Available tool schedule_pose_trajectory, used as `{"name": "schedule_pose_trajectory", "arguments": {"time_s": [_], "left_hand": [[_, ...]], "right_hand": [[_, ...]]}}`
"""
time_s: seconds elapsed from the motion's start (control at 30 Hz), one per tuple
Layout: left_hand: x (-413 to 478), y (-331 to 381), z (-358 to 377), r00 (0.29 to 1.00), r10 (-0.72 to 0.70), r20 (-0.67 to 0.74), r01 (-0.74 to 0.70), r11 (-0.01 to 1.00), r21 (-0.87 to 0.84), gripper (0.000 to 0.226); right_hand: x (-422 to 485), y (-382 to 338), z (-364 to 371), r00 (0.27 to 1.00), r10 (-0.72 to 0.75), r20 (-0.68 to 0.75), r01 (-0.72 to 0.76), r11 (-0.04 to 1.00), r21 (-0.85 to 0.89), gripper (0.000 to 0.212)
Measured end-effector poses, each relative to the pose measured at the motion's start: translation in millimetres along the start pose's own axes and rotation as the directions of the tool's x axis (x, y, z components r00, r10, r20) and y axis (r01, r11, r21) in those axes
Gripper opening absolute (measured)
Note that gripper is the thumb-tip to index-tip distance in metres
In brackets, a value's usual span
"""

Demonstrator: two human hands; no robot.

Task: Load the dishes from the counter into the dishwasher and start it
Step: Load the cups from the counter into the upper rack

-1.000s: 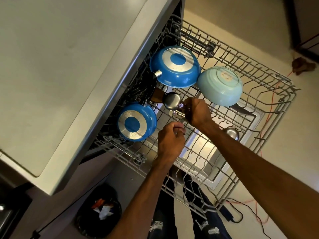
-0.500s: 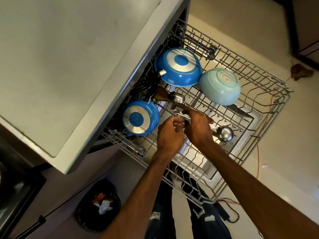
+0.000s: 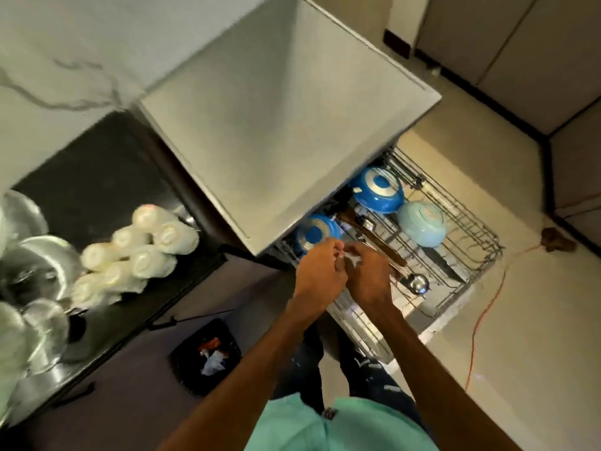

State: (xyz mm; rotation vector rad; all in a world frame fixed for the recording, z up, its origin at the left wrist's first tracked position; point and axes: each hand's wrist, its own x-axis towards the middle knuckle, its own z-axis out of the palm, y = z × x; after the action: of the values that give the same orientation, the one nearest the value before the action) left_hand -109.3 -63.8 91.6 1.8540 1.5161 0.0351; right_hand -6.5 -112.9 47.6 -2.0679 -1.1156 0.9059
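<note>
The wire dishwasher rack (image 3: 471, 255) is pulled out over the floor. On it lie a large blue pan (image 3: 377, 190) and a small blue pan (image 3: 313, 234), both upside down, and a light-blue bowl (image 3: 421, 224). A wooden-handled ladle (image 3: 374, 239) lies across the rack with its steel cup (image 3: 418, 283) near the front. My left hand (image 3: 320, 273) and my right hand (image 3: 370, 278) meet above the rack's near side. Their curled fingers pinch a small pale item (image 3: 353, 257) that is too blurred to name.
The dishwasher's grey top (image 3: 286, 125) overhangs the rack's back. On the dark counter to the left lie several white bottles (image 3: 140, 249) and steel vessels (image 3: 32, 255). A black bin (image 3: 205, 356) stands on the floor below; an orange cord (image 3: 481, 320) runs right of the rack.
The view has pulled back and up, bringing the counter at left into sight. Both hands have lifted together off the rack's wires; the ladle stays lying on the rack.
</note>
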Motion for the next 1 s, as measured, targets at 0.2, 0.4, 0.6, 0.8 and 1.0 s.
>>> {"name": "schedule_pose_trajectory", "arguments": {"time_s": [0.2, 0.4, 0.6, 0.8, 1.0], "left_hand": [[-58, -14, -96, 0.983, 0.023, -0.181, -0.011, 0.998, 0.067, 0.022], [-84, -90, -175, 0.925, 0.005, -0.381, 0.005, 1.0, 0.025, 0.023], [-95, -196, -239, 0.859, 0.012, -0.513, 0.008, 0.999, 0.037, 0.019], [-88, -275, -272, 0.905, 0.029, -0.424, 0.028, 0.991, 0.128, 0.036], [-67, -293, -266, 0.955, 0.175, -0.24, -0.087, 0.936, 0.34, 0.064]], "right_hand": [[-29, -96, 4, 0.98, -0.196, 0.038, 0.195, 0.98, 0.031, 0.018], [-35, -179, 53, 0.949, -0.276, 0.15, 0.273, 0.961, 0.041, 0.025], [-39, -250, 134, 0.908, -0.332, 0.255, 0.347, 0.938, -0.016, 0.039], [-19, -266, 204, 0.89, -0.257, 0.376, 0.346, 0.919, -0.19, 0.073], [3, -264, 239, 0.898, -0.155, 0.411, 0.308, 0.89, -0.337, 0.093]]}}
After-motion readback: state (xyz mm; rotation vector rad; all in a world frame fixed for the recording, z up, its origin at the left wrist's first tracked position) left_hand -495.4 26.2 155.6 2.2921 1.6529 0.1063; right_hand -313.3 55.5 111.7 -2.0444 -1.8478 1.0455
